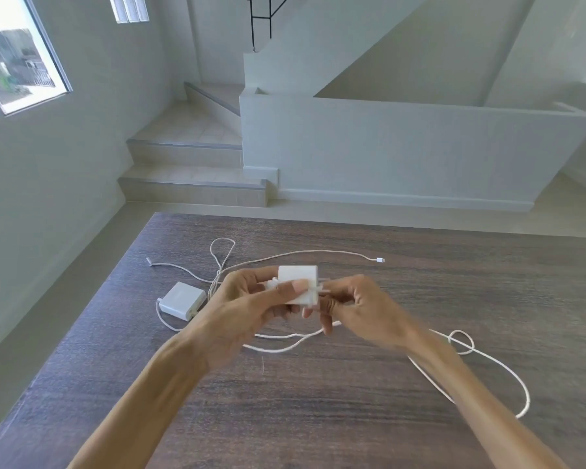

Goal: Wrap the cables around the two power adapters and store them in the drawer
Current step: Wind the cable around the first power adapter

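Left hand (251,299): fingers grip the raised white adapter (300,282).
Right hand (356,306): fingers pinch its cable (322,290).
Second adapter (182,301): on the bench (420,299).

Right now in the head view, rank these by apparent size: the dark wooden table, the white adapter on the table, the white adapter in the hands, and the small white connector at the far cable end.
1. Dark wooden table
2. The two white adapters, held and lying: alike, and nearness makes ranking unsure
3. Small white connector
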